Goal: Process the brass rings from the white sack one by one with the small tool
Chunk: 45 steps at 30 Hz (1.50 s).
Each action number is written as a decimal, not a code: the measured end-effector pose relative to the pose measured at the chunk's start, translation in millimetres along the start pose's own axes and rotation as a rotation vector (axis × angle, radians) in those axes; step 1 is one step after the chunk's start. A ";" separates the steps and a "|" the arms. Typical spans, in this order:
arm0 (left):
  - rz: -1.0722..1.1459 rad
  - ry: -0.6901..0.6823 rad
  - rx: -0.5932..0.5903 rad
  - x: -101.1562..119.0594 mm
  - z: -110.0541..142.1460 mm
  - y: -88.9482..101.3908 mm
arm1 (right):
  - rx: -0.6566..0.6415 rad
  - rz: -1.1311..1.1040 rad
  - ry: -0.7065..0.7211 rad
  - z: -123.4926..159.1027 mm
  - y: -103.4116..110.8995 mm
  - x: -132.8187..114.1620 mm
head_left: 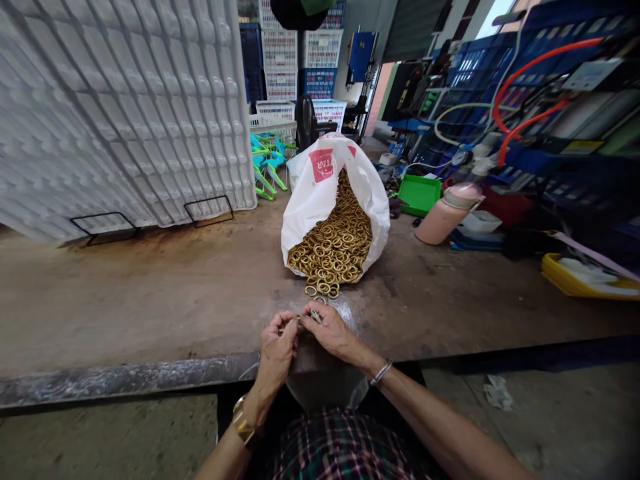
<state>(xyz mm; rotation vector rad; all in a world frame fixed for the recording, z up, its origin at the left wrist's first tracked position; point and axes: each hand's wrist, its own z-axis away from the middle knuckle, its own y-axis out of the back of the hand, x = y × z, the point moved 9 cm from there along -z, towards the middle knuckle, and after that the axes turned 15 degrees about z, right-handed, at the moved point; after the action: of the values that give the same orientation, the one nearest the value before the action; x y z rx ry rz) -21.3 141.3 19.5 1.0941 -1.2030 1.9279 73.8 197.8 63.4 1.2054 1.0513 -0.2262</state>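
My left hand (278, 343) is closed in a pinch close to the table's front edge. Facing it, my right hand (333, 335) pinches too, and the fingertips of both meet. A small gold-coloured ring (299, 321) shows partly between them; the fingers hide most of it. Something small and pale grey (316, 316) sits at my right fingers, too small to name. Just beyond lies an open white plastic bag (305, 220) on its side, full of brass rings (337, 243). Several rings have spilled from its mouth towards my hands.
White ribbed plastic trays (150, 113) lean upright at the left, with black wire stands (210, 210) at their foot. On the right are a pink bottle (447, 217), a green tray (420, 195) and a yellow tray (575, 280). Crates (320, 50) are stacked behind the wooden table (150, 300).
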 end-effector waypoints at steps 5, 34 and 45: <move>-0.025 -0.002 0.021 0.5 -0.2 1.2 | -0.001 -0.077 -0.100 -1.2 -2.2 8.7; 0.098 0.167 -0.060 -6.8 9.6 -6.2 | -0.036 -0.159 -0.065 -1.5 -11.1 8.3; 0.080 0.113 -0.018 -5.1 10.0 -2.3 | -0.048 0.432 0.041 7.5 -11.3 -0.8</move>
<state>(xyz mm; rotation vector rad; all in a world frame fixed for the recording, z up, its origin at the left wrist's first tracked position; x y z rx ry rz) -13.8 132.8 18.4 0.9272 -1.2159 2.0063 70.1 186.7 56.5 1.3653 0.8027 0.1593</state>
